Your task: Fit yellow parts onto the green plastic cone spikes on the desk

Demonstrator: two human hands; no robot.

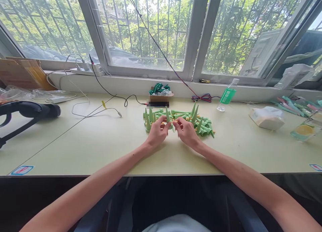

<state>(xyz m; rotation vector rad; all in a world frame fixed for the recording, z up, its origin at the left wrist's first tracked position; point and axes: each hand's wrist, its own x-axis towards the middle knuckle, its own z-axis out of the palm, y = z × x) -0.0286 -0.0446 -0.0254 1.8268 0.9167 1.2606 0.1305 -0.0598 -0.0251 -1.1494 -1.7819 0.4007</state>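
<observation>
My left hand (159, 130) is closed round a pointed green plastic cone (167, 115), which stands tip up between the fingers. Close against it, my right hand (185, 129) pinches a small yellowish piece (175, 122), partly covered by the fingertips. Both hands meet just above the table in front of a pile of green cones (206, 126) with yellow-orange bits among them. Several upright cones (148, 122) stand to the left of my left hand. Others stand upright behind my right hand, and many lie on their sides.
Behind the pile sits a small cardboard box (161, 92) with green wrapping in it. A water bottle (227, 95), a tissue pack (267, 118) and a drink container (305, 129) are on the right. A white cable (100, 111) and a black headset (27, 114) lie on the left.
</observation>
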